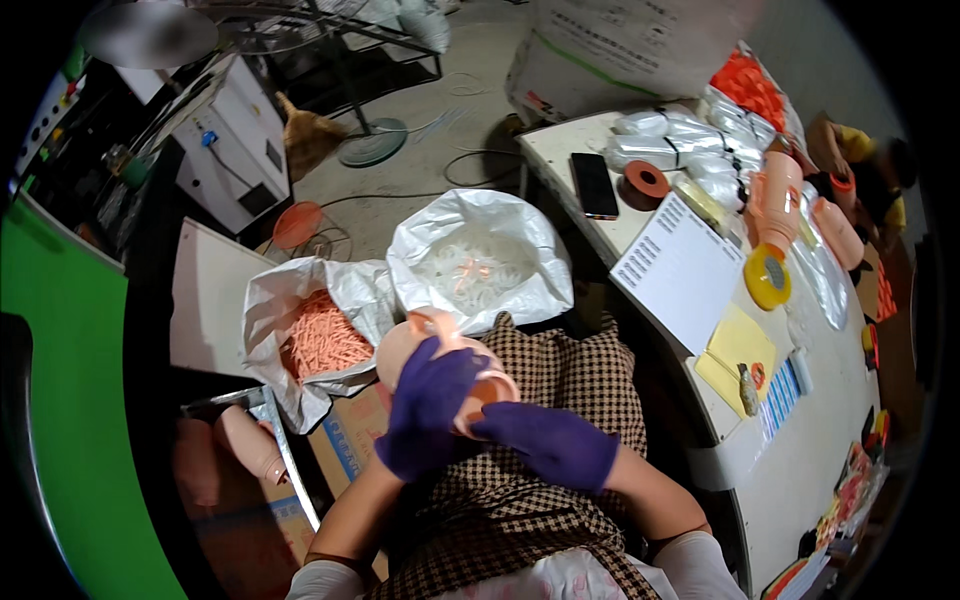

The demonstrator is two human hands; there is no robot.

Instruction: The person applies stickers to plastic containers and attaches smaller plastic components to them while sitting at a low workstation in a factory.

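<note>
Over my lap, a peach-coloured hollow plastic bottle (399, 349) lies tilted, its wide round mouth facing me and to the right. My left hand (425, 412), in a purple glove, is wrapped round its body. With its fingertips at the lower rim of the mouth, my right hand (550, 445) grips the edge, also gloved in purple. Whether a small part sits between the right fingers is hidden. Just beyond stand a white sack of peach-coloured strips (322, 338) and a white sack (555, 290) of translucent rings with a few peach pieces on top.
Similar peach bottles (247, 440) lie in a box at my left. The right-hand table (800, 440) bears a phone (594, 186), a tape roll (643, 185), paper sheets (680, 272), yellow tape (767, 277) and wrapped bundles. A person (855, 150) sits beyond it. A green panel (60, 400) stands at far left.
</note>
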